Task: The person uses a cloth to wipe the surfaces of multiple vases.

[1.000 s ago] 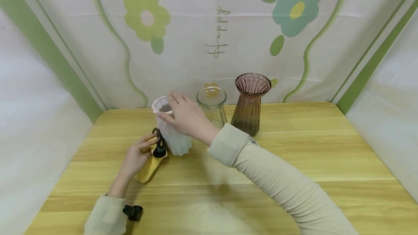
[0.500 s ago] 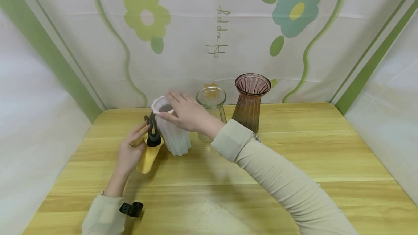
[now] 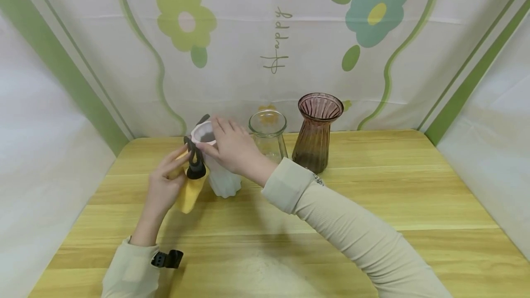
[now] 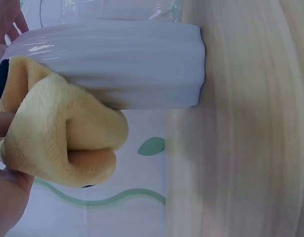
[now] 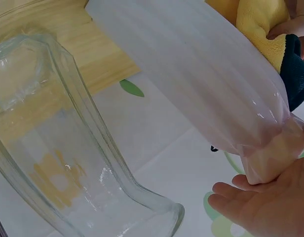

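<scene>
A white ribbed vase (image 3: 221,176) stands on the wooden table (image 3: 372,197), leaning slightly left. My right hand (image 3: 219,144) grips its rim from above, thumb on the near side. My left hand (image 3: 171,169) holds a yellow cloth (image 3: 189,194) with a black trim (image 3: 194,164) and presses it against the upper left side of the vase. In the left wrist view the yellow cloth (image 4: 58,133) lies bunched on the white vase (image 4: 117,69). The right wrist view shows the white vase (image 5: 206,84), the cloth (image 5: 255,24) and my right fingers (image 5: 260,207) at the rim.
A clear glass vase (image 3: 268,134) stands just right of the white one, close behind my right wrist. A ribbed brown-purple glass vase (image 3: 316,132) is further right. Flower-print curtains enclose the table's back and sides. A black strap clip (image 3: 167,259) sits on my left sleeve.
My left hand has slid the yellow cloth up the vase's left side, from near the base to near the rim. My right hand has stayed on the rim.
</scene>
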Demonstrator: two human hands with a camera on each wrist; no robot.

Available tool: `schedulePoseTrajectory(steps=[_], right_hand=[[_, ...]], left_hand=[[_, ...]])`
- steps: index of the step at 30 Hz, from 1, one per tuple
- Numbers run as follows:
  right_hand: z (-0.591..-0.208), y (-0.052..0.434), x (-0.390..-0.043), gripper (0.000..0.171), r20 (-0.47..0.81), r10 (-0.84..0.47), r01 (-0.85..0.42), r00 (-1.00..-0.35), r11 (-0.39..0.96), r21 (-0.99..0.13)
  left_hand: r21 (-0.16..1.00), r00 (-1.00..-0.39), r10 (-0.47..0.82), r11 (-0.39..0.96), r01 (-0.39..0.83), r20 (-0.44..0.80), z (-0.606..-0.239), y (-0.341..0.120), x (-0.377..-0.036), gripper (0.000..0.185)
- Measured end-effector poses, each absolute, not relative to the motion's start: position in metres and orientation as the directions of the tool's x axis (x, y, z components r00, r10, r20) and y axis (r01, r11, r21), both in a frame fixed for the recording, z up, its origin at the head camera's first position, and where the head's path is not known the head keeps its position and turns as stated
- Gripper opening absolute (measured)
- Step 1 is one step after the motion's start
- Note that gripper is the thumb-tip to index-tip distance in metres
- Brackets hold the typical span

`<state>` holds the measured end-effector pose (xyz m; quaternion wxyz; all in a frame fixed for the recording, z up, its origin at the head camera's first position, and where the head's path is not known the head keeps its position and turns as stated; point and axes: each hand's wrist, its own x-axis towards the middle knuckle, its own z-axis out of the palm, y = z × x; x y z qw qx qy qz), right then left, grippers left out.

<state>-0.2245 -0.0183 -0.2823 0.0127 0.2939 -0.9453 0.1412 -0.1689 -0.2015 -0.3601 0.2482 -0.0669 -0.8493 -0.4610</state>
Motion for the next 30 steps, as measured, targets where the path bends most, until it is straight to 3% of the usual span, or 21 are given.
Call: schedulePoseTrajectory(steps=[10,19,30], right_hand=[[-0.284,-0.02,-0.223,0.077,0.123,-0.533,-0.545,-0.837,0.794,-0.269],[-0.283,-0.02,-0.221,0.077,0.114,-0.529,-0.537,-0.841,0.791,-0.293],[-0.287,-0.011,-0.234,0.078,0.123,-0.577,-0.58,-0.807,0.738,-0.346]], left_hand=[[0.732,-0.89,-0.09,0.608,0.308,0.448,-0.386,-0.209,-0.168,0.043],[0.667,-0.919,0.044,0.674,0.317,0.393,-0.415,-0.216,-0.164,0.047],[0.707,-0.934,0.029,0.644,0.291,0.357,-0.41,-0.217,-0.163,0.049]])
